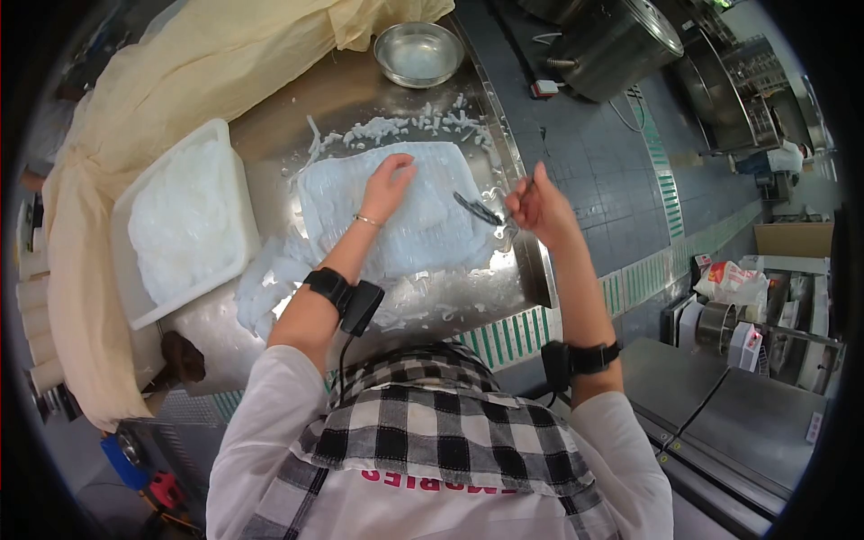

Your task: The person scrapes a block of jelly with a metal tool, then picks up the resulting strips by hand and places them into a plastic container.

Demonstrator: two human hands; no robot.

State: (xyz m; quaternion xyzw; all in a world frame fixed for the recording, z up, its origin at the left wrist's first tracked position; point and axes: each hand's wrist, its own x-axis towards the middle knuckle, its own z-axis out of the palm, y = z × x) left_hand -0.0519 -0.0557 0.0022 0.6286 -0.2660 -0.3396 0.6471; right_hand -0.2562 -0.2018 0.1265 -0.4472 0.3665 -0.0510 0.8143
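Observation:
On the steel table lies a broad, flat, pale translucent slab. My left hand is over its upper middle, fingers curled inward; whether it holds anything is hidden. At the slab's right side my right hand is closed on a thin dark tool, whose dark end reaches left over the slab's right edge. Small pale scraps are strewn behind the slab, and loose pale sheets lie at its front left.
A white tray heaped with pale translucent material stands at the left. Beige cloth runs along the back left. A metal bowl sits at the back of the table. The table's right edge borders the tiled floor.

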